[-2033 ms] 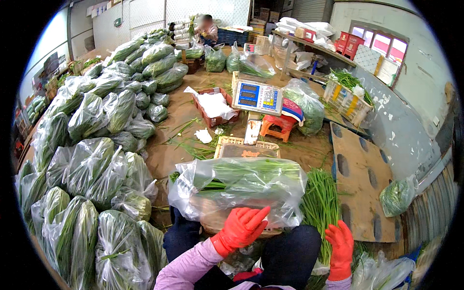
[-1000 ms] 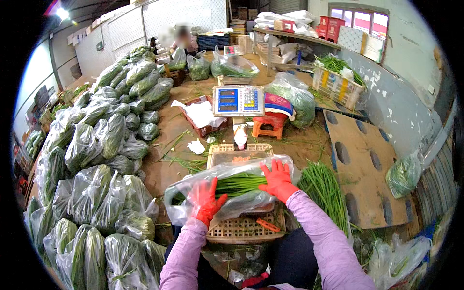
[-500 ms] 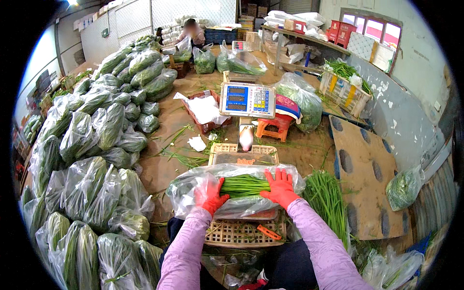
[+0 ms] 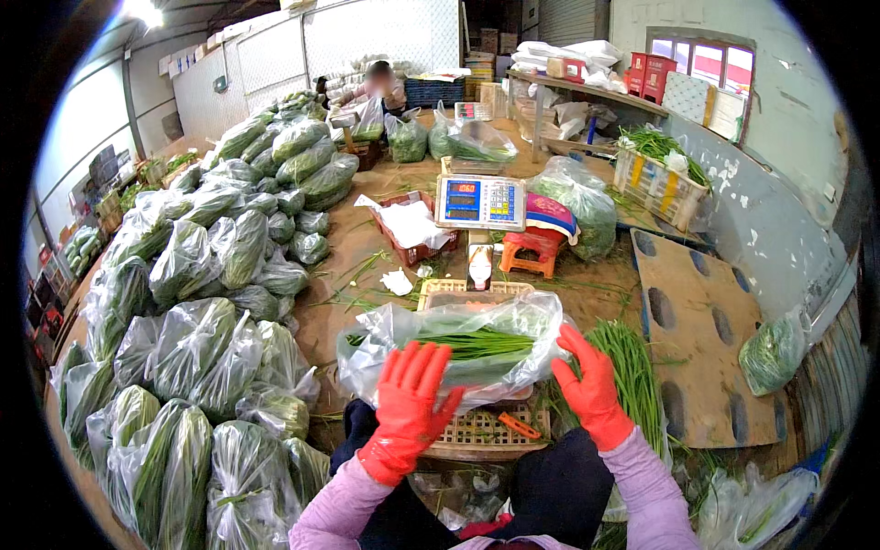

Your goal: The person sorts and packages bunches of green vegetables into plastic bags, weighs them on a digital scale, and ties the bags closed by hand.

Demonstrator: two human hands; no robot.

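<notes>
A clear plastic bag [image 4: 390,325] of long green garlic chives [image 4: 481,346] lies crosswise on the weighing scale, its top partly open over the stalks. My left hand [image 4: 408,408], in a red rubber glove, is raised before the bag's near left side, fingers spread and holding nothing. At the bag's right end my right hand [image 4: 591,385], gloved alike, has its fingers apart and seems to grip nothing. The scale's display [image 4: 480,202] stands beyond the bag, lit with red digits. An orange-handled knife [image 4: 520,424] rests on the yellow crate [image 4: 472,440] nearest me.
Filled vegetable bags [image 4: 206,348] are heaped along the left. Loose chives [image 4: 628,367] stand right of the scale, beside a brown board with dark ovals [image 4: 706,348]. Behind are a red crate [image 4: 412,247] and an orange stool [image 4: 530,252]. A person [image 4: 380,87] sits far back.
Both hands have come off the chives and drawn back toward me, fingers spread. The display now shows lit red digits. The whole view has shifted slightly.
</notes>
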